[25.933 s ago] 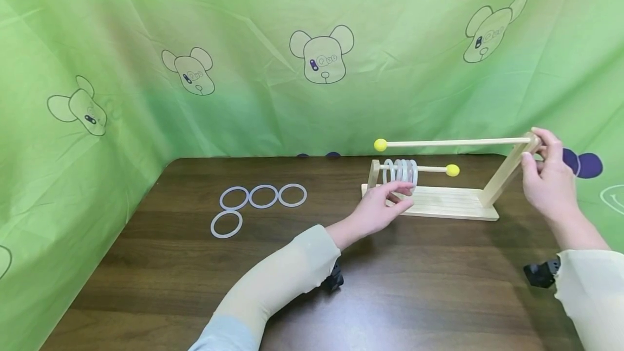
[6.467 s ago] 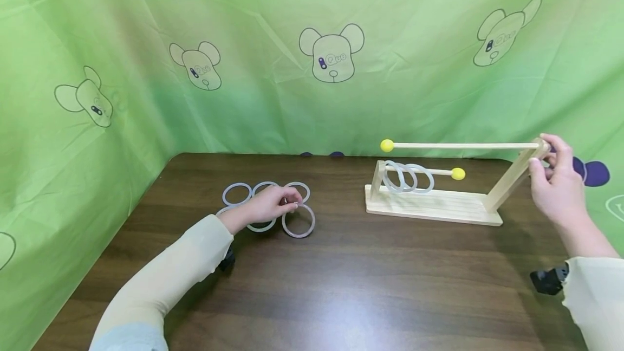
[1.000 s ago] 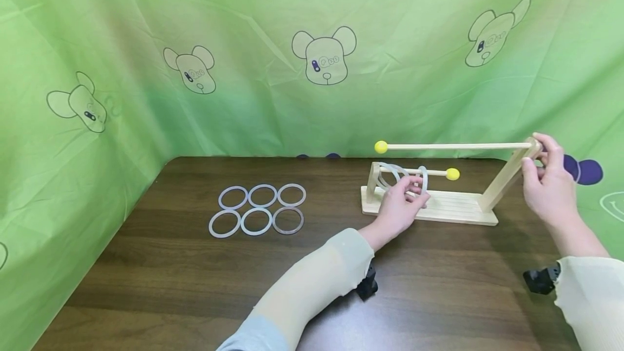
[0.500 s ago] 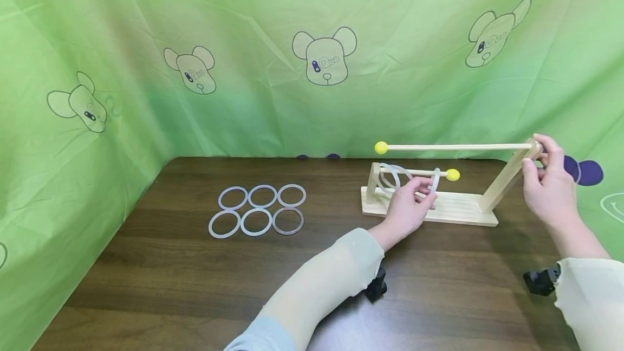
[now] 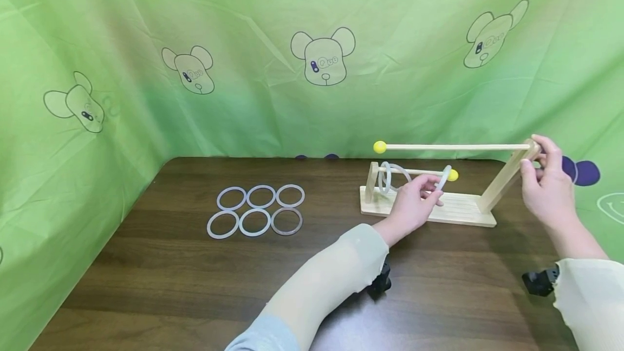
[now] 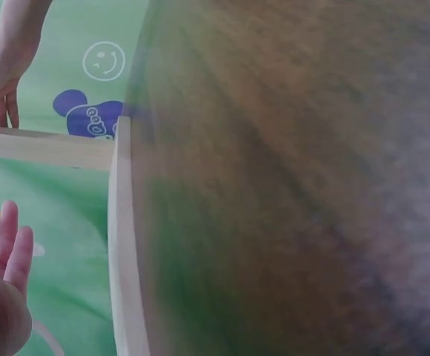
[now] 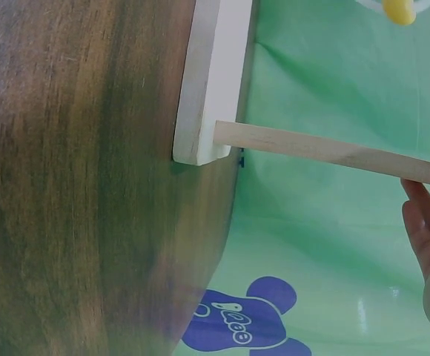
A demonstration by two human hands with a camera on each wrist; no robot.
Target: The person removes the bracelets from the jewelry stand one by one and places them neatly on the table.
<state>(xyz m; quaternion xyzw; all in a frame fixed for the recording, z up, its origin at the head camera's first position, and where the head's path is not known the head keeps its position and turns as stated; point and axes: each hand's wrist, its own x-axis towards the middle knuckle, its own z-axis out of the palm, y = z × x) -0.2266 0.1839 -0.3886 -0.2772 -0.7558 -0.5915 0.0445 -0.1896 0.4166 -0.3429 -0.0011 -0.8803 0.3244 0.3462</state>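
Note:
A wooden stand [image 5: 458, 211] carries two horizontal rods with yellow end balls, one above the other. My left hand [image 5: 413, 203] pinches a pale translucent ring [image 5: 444, 177] at the free end of the lower rod, tilted against its yellow ball [image 5: 454, 175]. Other pale rings [image 5: 389, 177] hang on that rod close to the short post, partly behind my hand. At the right, my right hand [image 5: 548, 188] grips the top of the tall slanted post [image 5: 504, 180]. The left wrist view catches the left hand [image 6: 4, 297] only at its edge, the held ring barely visible.
Several flat rings [image 5: 255, 222] lie in two rows of three on the left of the brown wooden table [image 5: 195, 297]. The upper rod [image 5: 453, 147] runs above the lower one. A green printed cloth [image 5: 244, 112] hangs behind.
Over the last second the left hand has slid the ring rightward along the lower rod to its ball. Earlier, more rings hung there and fewer lay on the table. The right hand stays put.

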